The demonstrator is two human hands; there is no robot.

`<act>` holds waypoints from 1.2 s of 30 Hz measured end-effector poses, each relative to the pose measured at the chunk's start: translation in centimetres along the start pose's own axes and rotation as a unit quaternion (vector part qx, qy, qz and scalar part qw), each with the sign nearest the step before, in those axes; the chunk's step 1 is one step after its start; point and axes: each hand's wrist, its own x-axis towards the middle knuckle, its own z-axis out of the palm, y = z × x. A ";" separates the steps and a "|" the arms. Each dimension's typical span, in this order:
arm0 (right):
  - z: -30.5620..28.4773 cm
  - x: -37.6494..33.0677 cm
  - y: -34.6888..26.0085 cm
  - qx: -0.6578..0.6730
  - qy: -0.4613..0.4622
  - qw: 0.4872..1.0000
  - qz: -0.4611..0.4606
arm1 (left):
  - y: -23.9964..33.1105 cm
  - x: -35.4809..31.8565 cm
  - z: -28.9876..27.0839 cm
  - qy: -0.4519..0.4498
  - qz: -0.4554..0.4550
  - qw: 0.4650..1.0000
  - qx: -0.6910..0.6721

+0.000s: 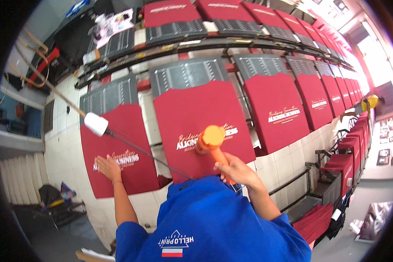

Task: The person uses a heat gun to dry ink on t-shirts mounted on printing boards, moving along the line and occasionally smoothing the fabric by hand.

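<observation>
In my right hand (240, 171) is an orange heat gun (213, 136), its fingers wrapped round the handle. The round orange end sits over the white and gold print of a dark red shirt (201, 105) stretched on a grey board in front of me. My left hand (108, 168) lies flat, fingers extended, on the printed part of another dark red shirt (118, 183) to the left. A white cylindrical connector (96, 124) hangs above that shirt, with a black cable running from it toward my waist.
More dark red shirts (275, 109) on grey boards (260, 65) continue to the right. A metal rail (161, 46) separates them from another row behind. At far right, a person in yellow (371, 102) stands near further racks. A tan cord (52, 87) hangs at upper left.
</observation>
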 end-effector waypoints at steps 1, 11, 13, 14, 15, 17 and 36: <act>-0.4 0.2 0.3 -0.016 -0.013 1.000 0.012 | 0.3 -0.2 0.1 0.002 0.015 1.000 0.017; -0.2 -1.0 0.3 -0.044 -0.026 0.998 -0.038 | 7.0 -8.6 1.7 -0.001 0.186 0.973 -0.134; -0.4 -1.0 0.5 -0.037 -0.039 0.998 -0.038 | 9.3 -10.0 1.3 -0.007 0.181 0.950 -0.253; -0.7 -1.0 0.8 -0.031 -0.045 0.998 -0.036 | 10.7 -11.1 0.1 -0.010 0.178 0.927 -0.330; -0.8 -1.0 1.1 -0.035 -0.035 0.998 -0.043 | 11.2 -12.4 -1.0 -0.017 0.171 0.900 -0.400; -1.3 -1.9 0.7 -0.026 -0.016 0.999 -0.041 | 11.9 -13.9 -2.1 -0.112 0.106 0.805 -0.573; -21.6 -7.9 8.1 0.390 0.132 0.905 -0.110 | 29.7 -32.9 -15.0 -0.502 0.417 0.640 -0.406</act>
